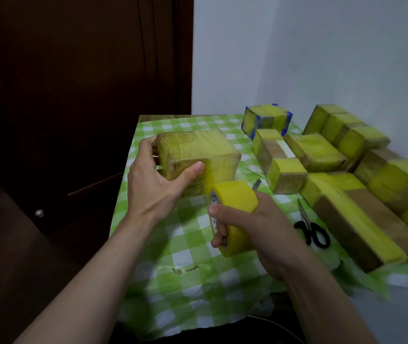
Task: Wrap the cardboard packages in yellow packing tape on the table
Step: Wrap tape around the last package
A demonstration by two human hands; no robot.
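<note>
Our left hand (pixel 153 184) grips the box (pixel 198 157) so it stays put, while our right hand (pixel 245 227) grips the tape roll (pixel 232 214) to pull tape.

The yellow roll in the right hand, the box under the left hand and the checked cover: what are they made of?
The yellow tape roll looks like glossy plastic film on a printed, probably card, core. The tape-wrapped brown box seems cardboard: matte brown patches show between shiny yellow bands. The green-and-white checked table cover looks like thin paper or plastic sheet, since it creases and has small tears; which one is unclear.
</note>
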